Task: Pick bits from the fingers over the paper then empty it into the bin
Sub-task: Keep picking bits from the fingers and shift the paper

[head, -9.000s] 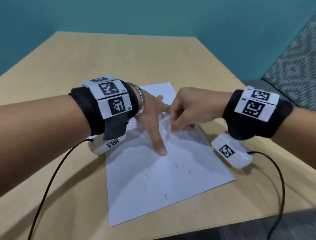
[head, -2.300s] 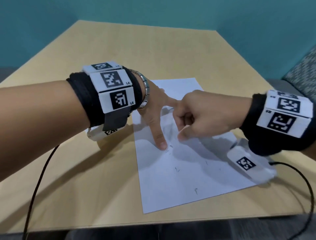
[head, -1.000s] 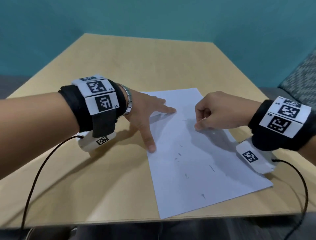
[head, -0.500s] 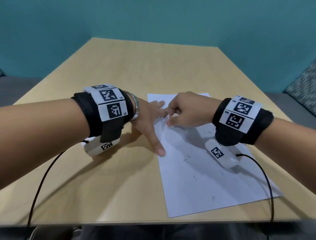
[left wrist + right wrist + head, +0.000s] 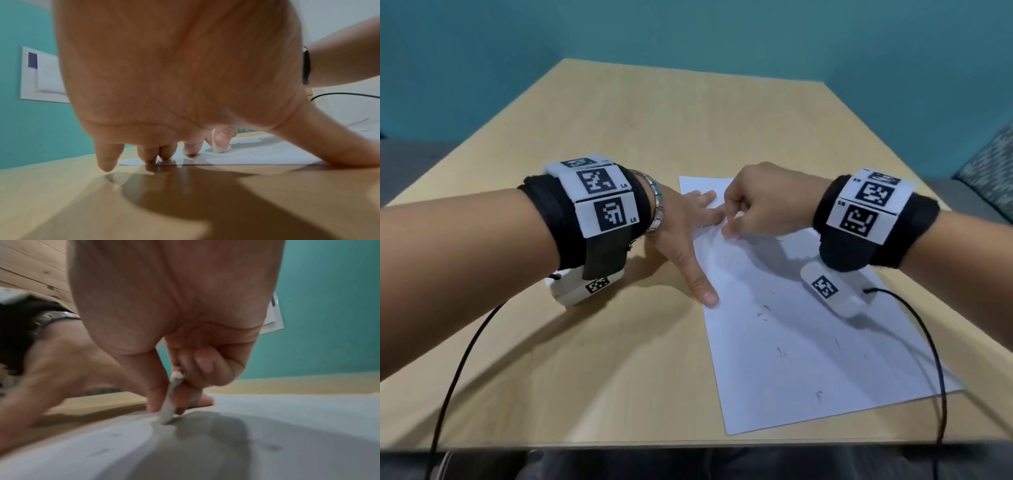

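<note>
A white sheet of paper [image 5: 791, 325] lies on the wooden table [image 5: 619, 137], with several dark bits [image 5: 780, 351] scattered on it. My left hand [image 5: 685, 229] lies spread, fingers straight; its fingers [image 5: 152, 154] touch the paper's far corner and the thumb rests at the left edge. My right hand [image 5: 750, 209] is curled beside them and pinches a small white stick [image 5: 170, 402] between thumb and fingers. The stick's tip touches the paper by the left index finger. In the left wrist view the white stick [image 5: 221, 146] shows behind the fingers. No bin is in view.
Black cables [image 5: 928, 342] trail from both wrist cameras to the table's near edge [image 5: 619, 442]. A patterned cushion [image 5: 993, 164] sits off the right side. Teal walls stand behind the table, with a white wall plate [image 5: 43, 76] on one.
A second ago my hands were apart over the paper. My right hand has moved left, back against the left hand's fingers. The left hand has stayed spread at the paper's corner.
</note>
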Demonstrator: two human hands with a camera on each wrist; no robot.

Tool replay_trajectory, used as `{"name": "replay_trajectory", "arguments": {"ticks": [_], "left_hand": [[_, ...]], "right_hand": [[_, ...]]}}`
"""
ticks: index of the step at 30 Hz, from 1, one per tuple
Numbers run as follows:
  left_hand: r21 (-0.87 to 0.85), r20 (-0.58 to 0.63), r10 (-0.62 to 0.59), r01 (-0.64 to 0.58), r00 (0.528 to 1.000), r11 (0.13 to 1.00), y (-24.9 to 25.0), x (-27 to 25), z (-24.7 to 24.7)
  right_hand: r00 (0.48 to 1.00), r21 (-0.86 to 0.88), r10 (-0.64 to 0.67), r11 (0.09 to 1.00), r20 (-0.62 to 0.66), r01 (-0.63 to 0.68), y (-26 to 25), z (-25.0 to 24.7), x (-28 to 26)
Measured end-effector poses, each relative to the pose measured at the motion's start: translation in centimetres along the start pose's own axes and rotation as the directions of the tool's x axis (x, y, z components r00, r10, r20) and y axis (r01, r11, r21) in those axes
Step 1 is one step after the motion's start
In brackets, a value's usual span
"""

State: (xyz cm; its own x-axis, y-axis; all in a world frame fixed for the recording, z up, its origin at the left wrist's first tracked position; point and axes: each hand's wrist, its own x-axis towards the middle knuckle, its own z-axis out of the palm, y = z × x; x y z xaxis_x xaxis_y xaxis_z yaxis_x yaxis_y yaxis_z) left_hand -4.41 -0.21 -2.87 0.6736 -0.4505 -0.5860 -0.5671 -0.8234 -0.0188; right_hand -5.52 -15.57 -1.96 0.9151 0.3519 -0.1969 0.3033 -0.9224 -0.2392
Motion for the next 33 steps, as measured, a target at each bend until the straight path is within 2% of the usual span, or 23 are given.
{"name": "replay_trajectory", "arguments": {"ticks": [4, 6, 8, 11, 12, 15, 16, 19, 20, 23, 25, 27, 29, 31, 33], "left_hand": [[-0.145, -0.053, -0.005, -0.003, 0.999, 0.989, 0.5, -1.1, -0.5], [-0.067, -0.012, 0.019, -0.019, 1.000, 0.998, 0.4, -1.0, -0.2], [0.017, -0.002, -0.016, 0.017, 1.000, 1.000, 0.3, -0.6, -0.2], [-0.107, -0.010, -0.036, 0.034, 0.999, 0.994, 0.7, -1.4, -0.3], [-0.132, -0.017, -0.039, 0.036, 0.999, 0.991, 0.4, -1.4, -0.4], [0.012, 0.009, 0.002, -0.002, 1.000, 1.000, 0.1, -0.2, -0.1], [0.018, 0.016, -0.013, 0.013, 1.000, 1.000, 0.1, -0.2, -0.1], [-0.089, 0.007, -0.017, 0.017, 1.000, 0.996, 0.5, -0.9, -0.2], [-0.095, -0.001, -0.020, 0.020, 1.000, 0.995, 0.4, -1.0, -0.3], [0.017, 0.017, -0.033, 0.033, 0.999, 0.999, 0.2, -0.1, -0.1], [0.003, 0.006, -0.044, 0.044, 0.999, 0.999, 0.3, 0.0, -0.1], [-0.035, 0.010, -0.025, 0.025, 1.000, 0.999, 0.0, -0.1, -0.1], [-0.029, 0.024, -0.031, 0.031, 0.999, 0.999, 0.0, 0.0, -0.1], [-0.009, 0.024, -0.054, 0.054, 0.998, 0.999, 0.0, 0.1, -0.1], [0.003, 0.018, -0.069, 0.069, 0.997, 0.998, 0.2, 0.0, -0.1]], "right_hand": [[0.991, 0.038, -0.085, 0.996, 0.102, 0.082, -1.0, 1.0, -0.3], [0.997, 0.044, -0.030, 0.999, 0.076, 0.027, -0.5, 0.4, 0.1], [1.000, 0.057, -0.012, 0.998, 0.017, 0.011, 0.0, 0.2, 0.3], [0.991, 0.068, -0.108, 0.992, 0.074, 0.103, -0.9, 1.3, -0.6], [0.991, 0.063, -0.104, 0.993, 0.089, 0.098, -0.8, 1.2, -0.6], [1.000, 0.050, 0.013, 0.999, -0.001, -0.013, 0.4, 0.1, -0.2], [1.000, 0.035, -0.004, 0.999, -0.022, 0.004, 0.3, 0.2, -0.3], [0.987, 0.014, -0.133, 0.991, 0.092, 0.132, -1.3, 1.3, -1.6], [0.985, 0.014, -0.132, 0.991, 0.111, 0.131, -1.3, 1.2, -1.7], [1.000, -0.027, -0.007, 1.000, 0.002, 0.007, 0.2, -0.1, -0.8], [0.998, -0.033, -0.056, 0.998, -0.002, 0.056, -0.1, 0.4, -1.2], [0.985, -0.005, -0.147, 0.989, 0.091, 0.148, -1.1, 1.1, -2.2], [0.988, -0.006, -0.127, 0.992, 0.084, 0.128, -0.7, 0.8, -2.1], [0.999, -0.026, -0.050, 0.998, -0.005, 0.050, 0.4, 0.1, -1.4], [0.997, 0.013, -0.077, 0.997, -0.003, 0.077, 0.5, 0.6, -1.6]]}}
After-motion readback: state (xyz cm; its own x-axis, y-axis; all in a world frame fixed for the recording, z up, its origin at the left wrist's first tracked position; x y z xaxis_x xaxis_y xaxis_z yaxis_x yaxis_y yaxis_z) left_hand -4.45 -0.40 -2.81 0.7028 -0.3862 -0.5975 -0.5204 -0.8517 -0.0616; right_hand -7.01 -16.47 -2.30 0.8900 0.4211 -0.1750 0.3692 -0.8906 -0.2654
